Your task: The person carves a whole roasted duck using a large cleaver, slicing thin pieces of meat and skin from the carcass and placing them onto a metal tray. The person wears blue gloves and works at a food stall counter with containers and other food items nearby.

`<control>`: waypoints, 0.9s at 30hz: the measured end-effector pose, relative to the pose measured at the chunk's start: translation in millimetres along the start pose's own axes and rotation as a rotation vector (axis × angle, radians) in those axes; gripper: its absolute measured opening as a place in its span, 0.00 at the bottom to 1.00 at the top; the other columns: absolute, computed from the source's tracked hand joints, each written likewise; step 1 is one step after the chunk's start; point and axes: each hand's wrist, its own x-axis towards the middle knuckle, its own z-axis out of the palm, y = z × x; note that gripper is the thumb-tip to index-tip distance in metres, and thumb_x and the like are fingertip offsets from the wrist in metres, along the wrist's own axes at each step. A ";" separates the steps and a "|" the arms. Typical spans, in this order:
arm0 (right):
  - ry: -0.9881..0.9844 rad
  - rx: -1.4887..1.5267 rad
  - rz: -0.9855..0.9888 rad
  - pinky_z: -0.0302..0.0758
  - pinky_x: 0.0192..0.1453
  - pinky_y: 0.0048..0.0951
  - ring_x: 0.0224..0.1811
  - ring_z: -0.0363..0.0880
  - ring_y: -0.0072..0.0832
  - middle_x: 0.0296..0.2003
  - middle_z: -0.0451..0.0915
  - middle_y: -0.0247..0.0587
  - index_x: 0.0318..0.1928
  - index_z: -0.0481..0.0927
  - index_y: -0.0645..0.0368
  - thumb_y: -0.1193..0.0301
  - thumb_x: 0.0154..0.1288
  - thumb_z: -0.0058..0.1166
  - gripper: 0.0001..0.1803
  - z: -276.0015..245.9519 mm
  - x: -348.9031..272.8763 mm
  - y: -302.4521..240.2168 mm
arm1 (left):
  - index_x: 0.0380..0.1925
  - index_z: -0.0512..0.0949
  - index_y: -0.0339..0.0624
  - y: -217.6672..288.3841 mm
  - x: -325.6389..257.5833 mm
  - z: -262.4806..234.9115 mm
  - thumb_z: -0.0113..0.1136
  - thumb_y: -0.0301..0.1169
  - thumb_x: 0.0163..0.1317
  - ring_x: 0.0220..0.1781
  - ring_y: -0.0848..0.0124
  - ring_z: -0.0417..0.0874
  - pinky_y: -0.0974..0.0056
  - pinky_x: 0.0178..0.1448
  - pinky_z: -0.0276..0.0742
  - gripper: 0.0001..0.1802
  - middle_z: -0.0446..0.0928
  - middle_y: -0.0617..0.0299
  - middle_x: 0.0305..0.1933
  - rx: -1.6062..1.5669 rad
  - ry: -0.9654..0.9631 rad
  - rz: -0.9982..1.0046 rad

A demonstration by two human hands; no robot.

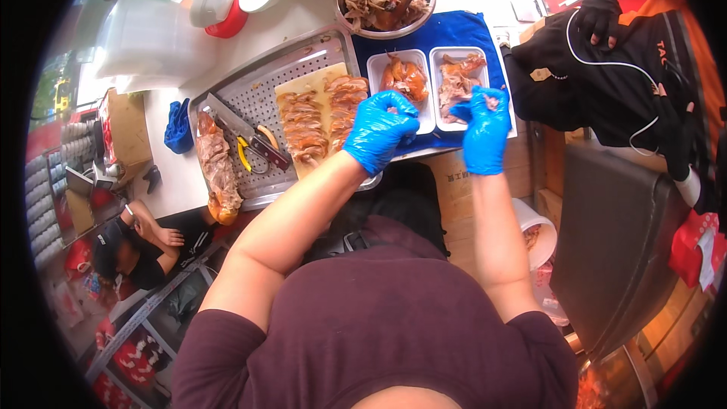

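My left hand [383, 132], in a blue glove, is closed with curled fingers at the near edge of a white foam tray [372, 68] of brown-skinned roast meat [404, 78]. Whatever it may hold is hidden. My right hand [486, 130], gloved alike, pinches a small piece of meat [492, 104] above the near right corner of a second white foam tray [457, 51]. Pale torn meat [459, 79] lies in that tray. To the left, sliced roast meat [303, 129] lies in two rows on a cutting board [322, 78].
A perforated metal tray [257, 79] bears the board, a cleaver [231, 117], yellow-handled scissors [243, 153] and a long roast piece [216, 159]. A metal bowl [344, 21] of torn meat stands beyond a blue cloth [473, 26]. At right are a black-gloved co-worker's hand [598, 15] and a dark chair [613, 250].
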 end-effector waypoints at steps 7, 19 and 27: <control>-0.163 -0.326 -0.194 0.83 0.38 0.26 0.34 0.80 0.22 0.37 0.78 0.36 0.44 0.75 0.59 0.79 0.70 0.54 0.05 -9.1 17.3 -25.8 | 0.57 0.74 0.33 -16.8 18.4 -18.5 0.71 0.27 0.51 0.52 0.69 0.79 0.68 0.57 0.75 0.31 0.78 0.55 0.51 0.500 -0.037 -0.061; -0.301 -0.367 -0.137 0.79 0.51 0.24 0.44 0.80 0.24 0.43 0.79 0.36 0.45 0.76 0.60 0.84 0.66 0.55 0.10 5.4 -9.5 -22.2 | 0.62 0.72 0.37 20.2 0.5 -20.8 0.70 0.30 0.57 0.53 0.68 0.81 0.64 0.56 0.79 0.32 0.78 0.52 0.58 0.602 -0.156 0.079; -0.442 -0.514 -0.449 0.75 0.52 0.27 0.44 0.79 0.28 0.40 0.80 0.37 0.43 0.80 0.58 0.87 0.59 0.59 0.14 23.8 -15.6 -23.7 | 0.43 0.84 0.32 14.0 1.1 -7.2 0.67 0.27 0.62 0.37 0.77 0.83 0.71 0.44 0.81 0.12 0.85 0.58 0.36 0.449 0.026 0.369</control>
